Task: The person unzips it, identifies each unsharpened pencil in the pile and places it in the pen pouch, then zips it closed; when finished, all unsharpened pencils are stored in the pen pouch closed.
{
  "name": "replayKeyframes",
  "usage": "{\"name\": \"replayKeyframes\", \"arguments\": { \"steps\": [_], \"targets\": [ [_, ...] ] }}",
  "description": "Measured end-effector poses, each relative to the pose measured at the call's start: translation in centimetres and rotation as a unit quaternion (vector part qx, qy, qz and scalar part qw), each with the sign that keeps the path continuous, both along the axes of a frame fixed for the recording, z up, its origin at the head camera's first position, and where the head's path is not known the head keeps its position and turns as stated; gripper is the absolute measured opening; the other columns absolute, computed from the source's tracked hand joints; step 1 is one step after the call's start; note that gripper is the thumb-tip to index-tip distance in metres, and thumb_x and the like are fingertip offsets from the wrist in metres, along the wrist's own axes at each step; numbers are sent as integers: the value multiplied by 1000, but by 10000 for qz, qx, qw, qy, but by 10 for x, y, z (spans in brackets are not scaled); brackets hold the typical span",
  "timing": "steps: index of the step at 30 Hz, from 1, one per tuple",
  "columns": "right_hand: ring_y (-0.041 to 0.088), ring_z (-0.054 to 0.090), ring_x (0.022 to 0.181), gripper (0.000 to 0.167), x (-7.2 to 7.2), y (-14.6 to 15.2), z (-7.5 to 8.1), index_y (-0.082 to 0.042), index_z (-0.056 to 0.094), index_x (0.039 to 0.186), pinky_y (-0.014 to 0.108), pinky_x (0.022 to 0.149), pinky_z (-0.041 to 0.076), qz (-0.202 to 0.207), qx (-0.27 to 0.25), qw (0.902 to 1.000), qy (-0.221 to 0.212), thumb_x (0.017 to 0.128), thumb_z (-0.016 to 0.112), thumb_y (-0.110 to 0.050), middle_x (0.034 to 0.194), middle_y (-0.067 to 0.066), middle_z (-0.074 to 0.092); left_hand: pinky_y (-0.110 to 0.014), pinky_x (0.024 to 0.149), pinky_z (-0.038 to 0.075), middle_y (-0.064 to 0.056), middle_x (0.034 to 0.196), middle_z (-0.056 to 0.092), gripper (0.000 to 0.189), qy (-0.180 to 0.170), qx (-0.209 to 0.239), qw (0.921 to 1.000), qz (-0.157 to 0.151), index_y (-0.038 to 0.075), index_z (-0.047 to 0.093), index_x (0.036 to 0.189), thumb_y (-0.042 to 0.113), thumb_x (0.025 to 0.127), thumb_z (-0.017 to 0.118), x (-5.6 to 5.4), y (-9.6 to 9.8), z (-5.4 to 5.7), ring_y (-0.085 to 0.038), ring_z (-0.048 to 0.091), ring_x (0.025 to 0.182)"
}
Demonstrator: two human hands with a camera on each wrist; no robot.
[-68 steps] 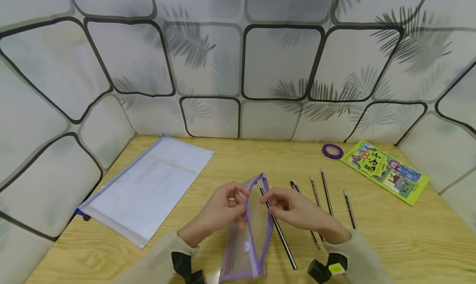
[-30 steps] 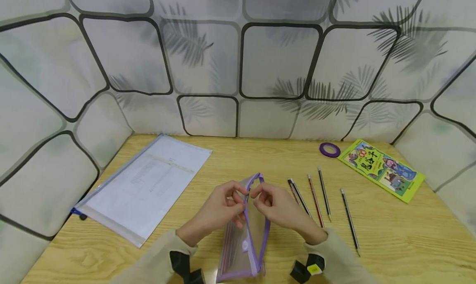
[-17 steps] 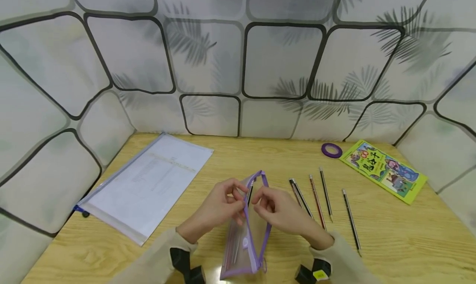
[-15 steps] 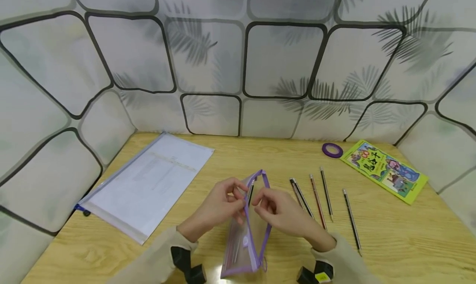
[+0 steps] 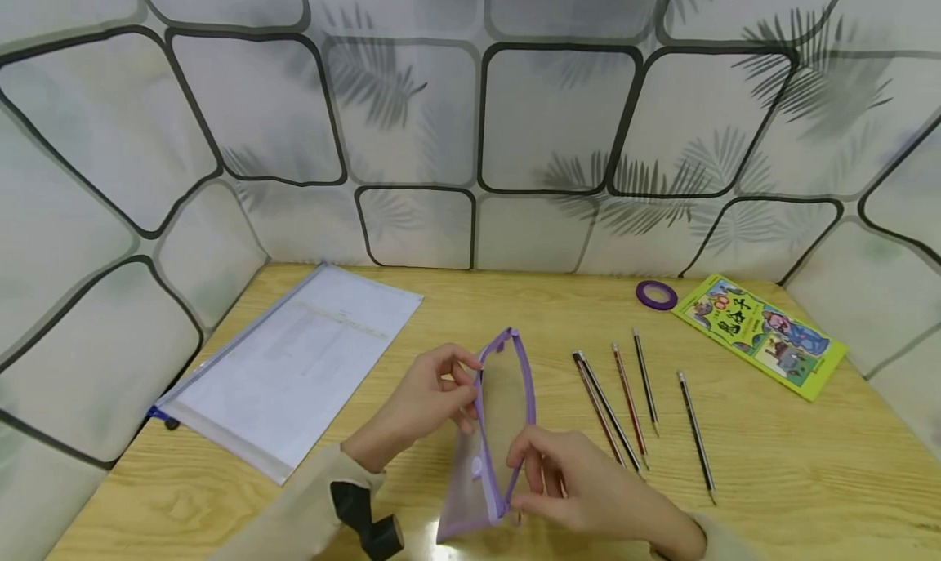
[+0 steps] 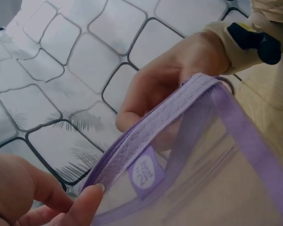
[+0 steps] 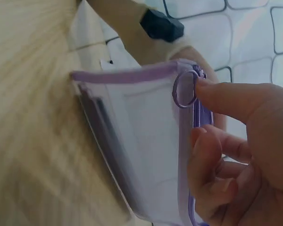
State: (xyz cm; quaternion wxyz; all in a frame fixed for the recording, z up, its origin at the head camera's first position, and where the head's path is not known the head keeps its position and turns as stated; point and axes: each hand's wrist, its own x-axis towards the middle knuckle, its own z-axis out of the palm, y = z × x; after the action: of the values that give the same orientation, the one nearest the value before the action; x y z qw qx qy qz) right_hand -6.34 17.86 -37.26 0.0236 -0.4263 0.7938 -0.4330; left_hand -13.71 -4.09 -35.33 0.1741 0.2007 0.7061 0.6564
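Observation:
A see-through mesh pencil case [image 5: 465, 496] with purple trim stands on the table, its zipped mouth gaping upward. My left hand [image 5: 426, 398] pinches the left rim near the far end; the left wrist view shows thumb and finger on the zip band [image 6: 170, 110], beside a purple label [image 6: 147, 173]. My right hand [image 5: 588, 487] is at the near right end of the mouth, thumb and fingers on the rim. In the right wrist view the thumb lies by a small purple loop [image 7: 184, 89] at the corner. Dark, long shapes [image 7: 115, 146] lie along the bottom inside the case.
Several pencils [image 5: 625, 414] lie right of the case, one pencil [image 5: 697, 438] further right. At the back right are a purple tape roll [image 5: 657, 295] and a green picture book [image 5: 764, 336]. A clear folder with papers [image 5: 301, 365] lies at left; patterned walls [image 5: 559, 120] enclose the table.
A black-striped pencil held by my right hand has gone down into the pencil case. The right hand has since let go and moved nearer, to the case's front end. My left hand keeps its grip.

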Motion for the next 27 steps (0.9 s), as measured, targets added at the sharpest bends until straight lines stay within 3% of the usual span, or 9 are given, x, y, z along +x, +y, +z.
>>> {"name": "replayKeyframes", "arguments": {
  "steps": [6,11,15,19,23,27],
  "targets": [
    [-14,41,59,36,20,-10,-1,-14,51,106,6,46,42,-292,347,9989,-126,82,76,-26,71,-7,55,-26,51,59,-6,80,53,28,-27,81,9999,-147,-13,49,115,-12,87,48,0,6,3,-13,61,59],
    [-20,36,57,40,29,-23,-12,-12,48,104,-1,44,35,-727,139,9941,797,83,75,-32,67,-9,54,-27,51,59,-8,79,53,27,-85,55,9999,-132,-14,49,114,-13,87,49,1,8,4,-13,60,59],
    [-21,31,55,35,36,-32,-20,-11,48,102,-4,43,29,-1393,157,9755,1693,86,73,-30,63,-14,52,-27,51,59,-8,80,52,27,-124,14,9998,-128,-13,49,114,-12,87,49,1,8,5,-14,60,60],
    [-21,26,55,30,44,-35,-22,-15,49,99,-4,42,23,-1935,610,9583,2014,84,73,-26,63,-18,48,-26,51,59,-7,79,53,26,-127,-7,9999,-107,-12,49,113,-12,87,48,2,8,3,-13,60,59],
    [-18,26,57,31,46,-35,-23,-16,51,93,-5,45,22,-1957,787,9477,2396,73,76,-14,66,-15,47,-25,51,58,-6,78,53,25,-116,-26,9998,-155,-10,50,113,-12,87,48,4,8,0,-13,60,59],
    [-11,29,63,34,43,-34,-23,-15,53,88,-5,48,22,-1916,673,9309,3037,62,75,-10,77,-9,45,-26,51,58,-7,78,54,25,-10,23,9998,-187,-11,50,112,-11,87,48,5,8,-2,-12,60,59]
  ]
}}
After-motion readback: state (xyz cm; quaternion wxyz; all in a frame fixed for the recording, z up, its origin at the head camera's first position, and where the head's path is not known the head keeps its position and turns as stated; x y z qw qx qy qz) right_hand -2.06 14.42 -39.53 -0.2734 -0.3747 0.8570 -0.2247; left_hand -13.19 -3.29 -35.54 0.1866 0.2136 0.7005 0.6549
